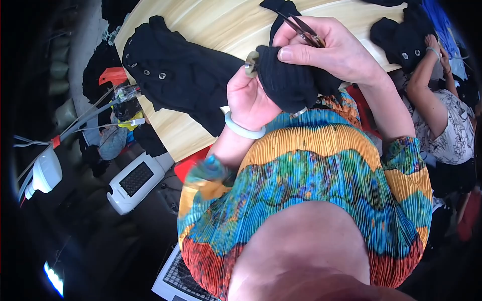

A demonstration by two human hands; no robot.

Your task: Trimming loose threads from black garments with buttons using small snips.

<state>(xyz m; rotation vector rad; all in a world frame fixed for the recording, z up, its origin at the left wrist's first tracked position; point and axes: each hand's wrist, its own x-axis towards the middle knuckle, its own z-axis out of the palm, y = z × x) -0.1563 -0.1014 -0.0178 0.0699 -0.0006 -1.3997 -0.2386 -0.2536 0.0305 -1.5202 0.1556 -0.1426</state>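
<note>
Wooden table [211,20] bearing black garments [175,75]; left hand [251,98] grips ribbed black cloth [286,80], right hand [331,47] holding small scissors [304,31].

Head view: worn on the head, facing steeply down the person's own chest.
Nearness: close above the hands [301,65] and the worktop [211,20] edge.
Lens: wide fisheye, rim dark and bent.

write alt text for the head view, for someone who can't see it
A person's left hand grips a bunched black garment with a pale round button, while the right hand holds small scissors over it. More black garments lie on a light wooden table; another person sits at right.
</note>
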